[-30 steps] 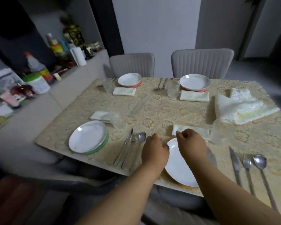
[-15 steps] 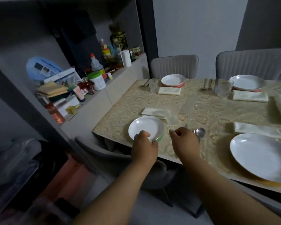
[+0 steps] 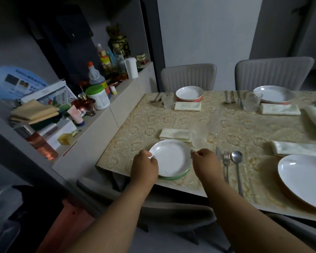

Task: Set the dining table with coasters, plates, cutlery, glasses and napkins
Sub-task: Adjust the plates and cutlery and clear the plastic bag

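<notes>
Since half a second ago your hands have spread to opposite rims of the green-edged plate (image 3: 171,158), lower centre of frame. Your left hand (image 3: 144,166) pinches its left rim; your right hand (image 3: 205,161) pinches the right. The plate lies flat between both grips, near the counter (image 3: 235,128) edge, cutlery (image 3: 226,161) just right.

Large white plate (image 3: 305,181): being cut off by the right edge. Folded napkin (image 3: 299,149) behind it: likewise being cropped at the right. Knife (image 3: 218,153): mostly being hidden behind the right hand (image 3: 205,163). Green coaster (image 3: 179,175): only a rim sliver being shown under the small plate (image 3: 171,157). Clear glass (image 3: 199,136): outline being blurred against the tablecloth (image 3: 235,128).
</notes>
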### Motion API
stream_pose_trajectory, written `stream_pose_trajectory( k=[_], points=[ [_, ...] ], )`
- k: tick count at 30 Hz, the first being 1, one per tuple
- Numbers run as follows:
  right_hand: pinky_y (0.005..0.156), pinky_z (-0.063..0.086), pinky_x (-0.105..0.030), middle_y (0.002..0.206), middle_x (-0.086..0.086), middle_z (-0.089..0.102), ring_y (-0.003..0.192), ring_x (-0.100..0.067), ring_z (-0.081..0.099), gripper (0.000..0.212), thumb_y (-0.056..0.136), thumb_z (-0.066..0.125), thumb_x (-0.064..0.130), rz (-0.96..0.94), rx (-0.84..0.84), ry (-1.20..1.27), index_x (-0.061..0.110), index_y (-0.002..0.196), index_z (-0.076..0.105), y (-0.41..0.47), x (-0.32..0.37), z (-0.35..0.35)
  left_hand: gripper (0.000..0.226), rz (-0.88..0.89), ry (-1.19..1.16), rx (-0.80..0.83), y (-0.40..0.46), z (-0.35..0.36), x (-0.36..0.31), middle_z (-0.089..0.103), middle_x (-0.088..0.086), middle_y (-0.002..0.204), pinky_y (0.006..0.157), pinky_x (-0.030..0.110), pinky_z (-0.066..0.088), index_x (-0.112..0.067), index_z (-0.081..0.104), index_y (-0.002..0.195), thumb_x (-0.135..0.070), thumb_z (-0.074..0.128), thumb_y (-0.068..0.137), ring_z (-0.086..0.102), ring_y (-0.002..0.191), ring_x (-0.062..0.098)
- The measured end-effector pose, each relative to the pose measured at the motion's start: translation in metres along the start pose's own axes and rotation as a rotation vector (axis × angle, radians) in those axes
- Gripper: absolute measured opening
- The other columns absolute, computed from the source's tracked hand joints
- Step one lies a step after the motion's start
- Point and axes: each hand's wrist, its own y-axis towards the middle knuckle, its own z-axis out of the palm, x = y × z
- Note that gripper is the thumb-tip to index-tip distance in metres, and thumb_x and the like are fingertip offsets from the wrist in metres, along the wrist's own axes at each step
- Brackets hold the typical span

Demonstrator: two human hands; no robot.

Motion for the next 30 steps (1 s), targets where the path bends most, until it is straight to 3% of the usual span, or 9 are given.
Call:
stream_pose_trajectory(
  k=[4, 7, 14, 23, 30],
  points=[
    [0.055, 0.032, -0.027, 0.074, -0.014, 0.062, 0.061, -0.021, 0.048, 0.028, 0.091, 0.050, 0.025, 0.055, -0.019, 0.007, 0.002, 0.079, 0.061, 0.039, 0.007, 0.023, 0.019, -0.019, 0.032, 0.015, 0.043, 0.004, 0.003, 0.064, 0.007, 0.110, 0.072, 0.024, 0.037, -0.010, 0.060, 0.106, -0.019, 0.046, 0.096, 0.053, 0.087, 0.018],
    [0.052, 0.030, -0.028, 0.064, -0.007, 0.054, 0.059, -0.020, 0.047, 0.029, 0.091, 0.049, 0.025, 0.087, -0.023, 0.000, 0.007, 0.068, 0.053, 0.063, 0.001, 0.036, 0.019, -0.045, 0.060, 0.043, 0.070, 0.014, 0.010, 0.063, 0.007, 0.109, 0.073, 0.026, 0.038, -0.012, 0.058, 0.106, -0.021, 0.044, 0.097, 0.055, 0.092, 0.023],
    [0.054, 0.031, -0.028, 0.061, -0.006, 0.052, 0.056, -0.022, 0.047, 0.033, 0.091, 0.050, 0.027, 0.220, -0.029, -0.061, 0.009, 0.063, 0.048, 0.087, -0.028, 0.049, 0.028, -0.131, 0.131, 0.150, 0.107, 0.035, 0.038, 0.063, 0.009, 0.117, 0.076, 0.027, 0.039, -0.010, 0.060, 0.117, -0.021, 0.041, 0.100, 0.058, 0.102, 0.025],
    [0.067, 0.039, -0.028, 0.098, -0.013, 0.066, 0.092, -0.030, 0.061, 0.033, 0.094, 0.046, 0.035, 0.369, 0.060, -0.266, 0.006, 0.096, 0.063, 0.094, -0.056, 0.075, 0.034, -0.136, 0.184, 0.314, 0.148, 0.074, 0.078, 0.067, 0.010, 0.107, 0.073, 0.028, 0.041, -0.007, 0.066, 0.110, -0.026, 0.039, 0.102, 0.058, 0.091, 0.023],
    [0.085, 0.043, -0.031, 0.119, -0.015, 0.061, 0.110, -0.031, 0.056, 0.041, 0.099, 0.039, 0.034, 0.385, 0.141, -0.408, 0.003, 0.118, 0.056, 0.107, -0.051, 0.093, 0.037, -0.148, 0.163, 0.349, 0.159, 0.097, 0.089, 0.066, 0.013, 0.094, 0.073, 0.034, 0.046, -0.003, 0.065, 0.093, -0.027, 0.039, 0.102, 0.061, 0.090, 0.030]
  ],
)
